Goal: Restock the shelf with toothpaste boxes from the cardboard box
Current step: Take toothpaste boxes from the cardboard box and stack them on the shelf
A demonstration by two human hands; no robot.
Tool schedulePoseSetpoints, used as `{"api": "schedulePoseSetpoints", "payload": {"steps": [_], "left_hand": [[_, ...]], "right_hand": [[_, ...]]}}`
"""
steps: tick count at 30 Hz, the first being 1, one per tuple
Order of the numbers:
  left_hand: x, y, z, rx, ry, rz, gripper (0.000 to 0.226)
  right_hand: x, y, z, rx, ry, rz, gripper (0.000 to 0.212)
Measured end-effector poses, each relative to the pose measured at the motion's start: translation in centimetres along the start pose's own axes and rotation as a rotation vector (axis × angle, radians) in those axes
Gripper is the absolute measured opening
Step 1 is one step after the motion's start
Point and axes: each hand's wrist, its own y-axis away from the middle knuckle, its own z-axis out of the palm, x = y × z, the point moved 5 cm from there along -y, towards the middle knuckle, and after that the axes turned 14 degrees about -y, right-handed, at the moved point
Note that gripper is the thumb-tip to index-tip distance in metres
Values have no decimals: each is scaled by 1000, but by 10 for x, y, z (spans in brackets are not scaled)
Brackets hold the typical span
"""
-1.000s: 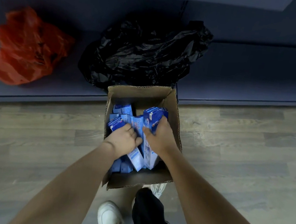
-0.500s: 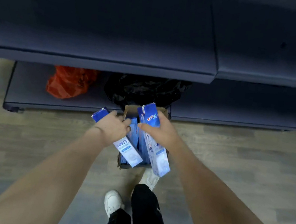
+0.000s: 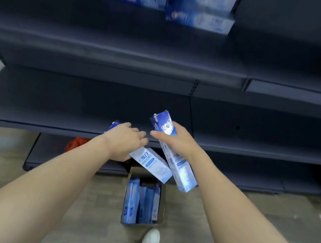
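Note:
My left hand (image 3: 124, 143) grips a blue-and-white toothpaste box (image 3: 152, 165), held slanted with its lower end to the right. My right hand (image 3: 175, 140) grips a second toothpaste box (image 3: 181, 172) that stands nearly upright, its top (image 3: 162, 121) above my fingers. Both are in the air in front of the dark shelf (image 3: 74, 106). Below them on the floor stands the open cardboard box (image 3: 161, 206) with several more toothpaste boxes (image 3: 139, 201) upright inside. Three blurred toothpaste boxes (image 3: 201, 6) lie on a higher shelf.
Dark shelf boards (image 3: 103, 50) run across the view at several heights. An orange plastic bag (image 3: 76, 144) lies on the lowest board behind my left arm. My white shoe (image 3: 149, 242) stands on the wood-look floor just in front of the cardboard box.
Both hands have risen out of the cardboard box, each with a toothpaste box, and now hover before the shelf. The view has tilted upward, so higher shelves with stocked boxes have come into sight.

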Motion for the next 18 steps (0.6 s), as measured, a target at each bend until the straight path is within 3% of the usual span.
{"api": "schedulePoseSetpoints", "payload": {"steps": [8, 13, 18], "left_hand": [[-65, 24, -83, 129, -9, -105, 36], [-107, 20, -117, 209, -45, -212, 39], [-152, 5, -133, 225, 14, -374, 56]], "right_hand": [[-83, 38, -22, -87, 155, -83, 37], [-138, 35, -53, -30, 272, -159, 30], [-193, 12, -90, 88, 436, -271, 50]]}}
